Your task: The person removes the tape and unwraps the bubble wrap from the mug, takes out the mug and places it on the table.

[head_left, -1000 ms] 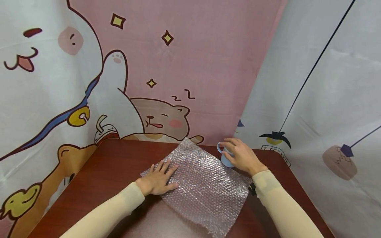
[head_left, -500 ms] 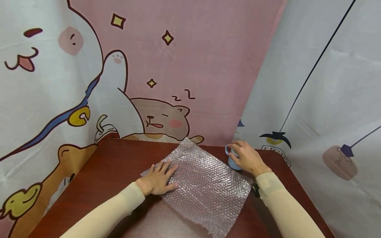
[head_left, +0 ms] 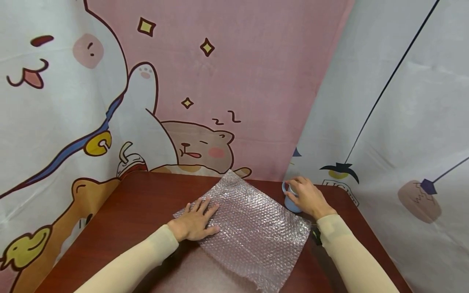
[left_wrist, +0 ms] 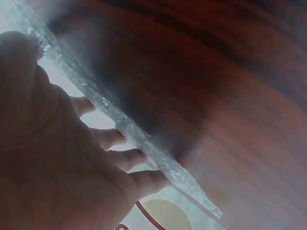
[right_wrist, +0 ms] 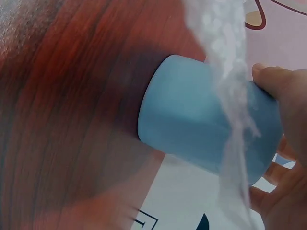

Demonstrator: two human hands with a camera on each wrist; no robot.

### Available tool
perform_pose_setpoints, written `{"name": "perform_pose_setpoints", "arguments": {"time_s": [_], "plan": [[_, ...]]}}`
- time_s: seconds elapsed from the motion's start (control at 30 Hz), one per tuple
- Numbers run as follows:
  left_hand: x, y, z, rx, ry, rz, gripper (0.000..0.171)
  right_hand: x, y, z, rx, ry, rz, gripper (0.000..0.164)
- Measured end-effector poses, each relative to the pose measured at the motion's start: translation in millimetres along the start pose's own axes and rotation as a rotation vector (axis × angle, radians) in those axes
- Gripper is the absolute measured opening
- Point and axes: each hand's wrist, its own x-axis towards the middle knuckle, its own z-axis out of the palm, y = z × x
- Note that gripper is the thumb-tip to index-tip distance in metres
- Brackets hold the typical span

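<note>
A blue mug (head_left: pixel 292 203) stands upright on the table by the right-hand edge of a bubble wrap sheet (head_left: pixel 253 224), its handle facing the back left. My right hand (head_left: pixel 308 197) grips the mug from above around its rim; the right wrist view shows the thumb on one side of the mug (right_wrist: pixel 192 115) and the fingers on the other. Spread flat, my left hand (head_left: pixel 194 221) rests on the left corner of the bubble wrap. In the left wrist view its straight fingers (left_wrist: pixel 127 159) lie along the edge of the bubble wrap (left_wrist: pixel 139 136).
The dark red wooden table (head_left: pixel 139 203) ends at a cartoon-printed cloth (head_left: pixel 256 81) at the back and sides. Part of a small dark object (head_left: pixel 316 235) shows beside the right sleeve. A pale area (head_left: pixel 198 272) lies at the table's front.
My right hand has shifted the mug to the right and slightly nearer, from over the bubble wrap's edge to beside it. The left hand and bubble wrap have stayed in place.
</note>
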Motion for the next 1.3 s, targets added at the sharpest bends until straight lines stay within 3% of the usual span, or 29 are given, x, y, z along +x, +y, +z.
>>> {"name": "perform_pose_setpoints", "arguments": {"time_s": [0.43, 0.9, 1.3], "plan": [[-0.5, 0.9, -0.1, -0.002, 0.005, 0.0, 0.092, 2.1, -10.6, -9.3, -0.027, -0.053, 0.029, 0.051], [-0.7, 0.9, 0.7, 0.0, 0.003, -0.005, 0.092, -2.4, -38.4, -25.8, -0.01, -0.007, 0.008, 0.053], [-1.2, 2.2, -1.4, 0.0, -0.002, -0.004, 0.092, -14.7, -72.0, -38.4, 0.052, 0.097, -0.068, 0.055]]}}
